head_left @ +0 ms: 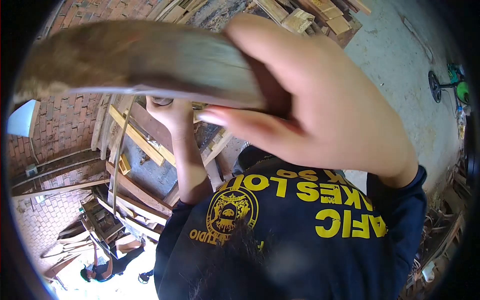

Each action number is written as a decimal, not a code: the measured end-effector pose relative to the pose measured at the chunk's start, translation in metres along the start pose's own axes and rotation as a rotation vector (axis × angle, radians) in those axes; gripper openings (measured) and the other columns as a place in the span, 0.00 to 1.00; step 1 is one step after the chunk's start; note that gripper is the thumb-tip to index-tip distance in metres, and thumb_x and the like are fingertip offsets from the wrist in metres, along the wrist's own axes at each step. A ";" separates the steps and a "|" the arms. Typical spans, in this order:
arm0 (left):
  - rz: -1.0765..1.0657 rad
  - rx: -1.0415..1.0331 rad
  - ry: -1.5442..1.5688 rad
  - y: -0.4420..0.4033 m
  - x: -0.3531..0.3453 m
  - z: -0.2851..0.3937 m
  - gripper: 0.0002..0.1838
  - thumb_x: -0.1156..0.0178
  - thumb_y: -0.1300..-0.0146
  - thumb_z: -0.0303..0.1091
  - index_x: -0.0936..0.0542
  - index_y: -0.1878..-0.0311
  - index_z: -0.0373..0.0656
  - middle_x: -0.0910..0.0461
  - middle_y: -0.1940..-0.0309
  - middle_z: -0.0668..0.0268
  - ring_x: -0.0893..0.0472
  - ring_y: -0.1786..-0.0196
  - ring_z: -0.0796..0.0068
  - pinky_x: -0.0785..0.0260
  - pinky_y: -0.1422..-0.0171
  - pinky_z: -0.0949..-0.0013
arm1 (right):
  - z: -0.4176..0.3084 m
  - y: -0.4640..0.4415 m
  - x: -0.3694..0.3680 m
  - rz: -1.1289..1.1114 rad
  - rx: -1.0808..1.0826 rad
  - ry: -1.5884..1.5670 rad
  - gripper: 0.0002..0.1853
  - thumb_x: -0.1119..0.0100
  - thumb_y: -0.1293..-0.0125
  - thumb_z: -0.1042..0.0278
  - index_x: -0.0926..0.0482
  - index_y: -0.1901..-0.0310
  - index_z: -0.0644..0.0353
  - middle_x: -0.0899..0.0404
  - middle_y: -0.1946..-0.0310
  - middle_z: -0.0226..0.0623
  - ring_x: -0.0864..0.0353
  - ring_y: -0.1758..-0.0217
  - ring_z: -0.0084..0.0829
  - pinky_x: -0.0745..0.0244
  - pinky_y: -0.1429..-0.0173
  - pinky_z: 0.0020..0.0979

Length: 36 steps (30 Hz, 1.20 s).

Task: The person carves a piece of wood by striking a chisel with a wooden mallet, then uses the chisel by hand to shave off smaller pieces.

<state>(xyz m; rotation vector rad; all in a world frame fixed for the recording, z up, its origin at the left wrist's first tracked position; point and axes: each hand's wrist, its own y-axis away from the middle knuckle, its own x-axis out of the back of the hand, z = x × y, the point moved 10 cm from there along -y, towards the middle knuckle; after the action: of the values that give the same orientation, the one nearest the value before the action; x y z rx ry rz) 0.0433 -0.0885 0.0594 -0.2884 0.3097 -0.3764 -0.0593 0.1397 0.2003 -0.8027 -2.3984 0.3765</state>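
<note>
Close to the camera, a thick brown wooden board [145,60] stretches across the upper left. My right hand [320,100] grips its right end, fingers over the top and thumb underneath. Farther off, below the board, my left hand [172,112] is closed around something dark that I cannot make out. The board hides part of that hand's fingers.
Yellowish wooden strips [137,135] and other timber lie beyond my left arm. Offcuts [300,20] are piled at the top. A fan [436,86] stands at the right. Another person [107,267] is at the lower left, near stacked wood.
</note>
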 end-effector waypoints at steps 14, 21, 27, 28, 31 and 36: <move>-0.104 -0.068 -0.052 -0.022 0.017 -0.021 0.17 0.32 0.48 0.25 0.24 0.55 0.34 0.18 0.61 0.62 0.19 0.63 0.72 0.24 0.53 0.65 | -0.019 -0.041 -0.046 -0.482 -0.135 0.226 0.16 0.41 0.38 0.59 0.26 0.57 0.63 0.22 0.77 0.45 0.19 0.76 0.44 0.26 0.72 0.42; -0.094 -0.121 -0.306 -0.012 0.014 -0.021 0.17 0.29 0.56 0.22 0.22 0.60 0.35 0.17 0.64 0.64 0.19 0.61 0.76 0.26 0.52 0.69 | 0.047 -0.027 -0.076 -0.314 -0.093 0.245 0.17 0.41 0.37 0.57 0.26 0.59 0.64 0.22 0.79 0.47 0.19 0.77 0.44 0.26 0.73 0.42; -0.079 0.121 0.047 -0.012 0.014 -0.029 0.15 0.47 0.35 0.35 0.24 0.56 0.30 0.20 0.55 0.56 0.19 0.57 0.67 0.24 0.52 0.63 | 0.051 0.064 0.009 -0.318 -0.075 0.243 0.16 0.41 0.37 0.57 0.25 0.59 0.64 0.22 0.79 0.46 0.19 0.77 0.44 0.26 0.72 0.41; -0.050 0.154 0.246 0.002 0.009 -0.011 0.17 0.50 0.34 0.36 0.25 0.53 0.29 0.21 0.55 0.54 0.19 0.57 0.64 0.24 0.52 0.60 | 0.050 0.075 0.018 -0.315 -0.071 0.240 0.16 0.41 0.37 0.57 0.25 0.59 0.64 0.21 0.79 0.46 0.19 0.77 0.44 0.26 0.72 0.41; -0.091 0.033 -0.116 -0.005 0.007 0.006 0.22 0.55 0.32 0.40 0.27 0.49 0.28 0.21 0.54 0.50 0.19 0.57 0.59 0.24 0.52 0.57 | 0.043 0.014 -0.031 -0.308 -0.075 0.226 0.16 0.41 0.37 0.57 0.25 0.59 0.64 0.21 0.78 0.46 0.19 0.76 0.44 0.26 0.72 0.41; -0.030 -0.087 -0.098 -0.004 0.025 -0.001 0.15 0.48 0.37 0.29 0.26 0.51 0.29 0.19 0.58 0.55 0.18 0.60 0.66 0.23 0.55 0.64 | 0.027 0.033 -0.018 -0.296 -0.066 0.222 0.16 0.41 0.37 0.57 0.25 0.60 0.63 0.21 0.78 0.46 0.19 0.76 0.44 0.25 0.72 0.41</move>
<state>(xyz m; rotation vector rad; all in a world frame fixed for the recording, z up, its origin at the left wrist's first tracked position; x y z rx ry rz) 0.0634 -0.1023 0.0540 -0.3964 0.2258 -0.3778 -0.0489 0.1521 0.1567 -0.4780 -2.2827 0.0847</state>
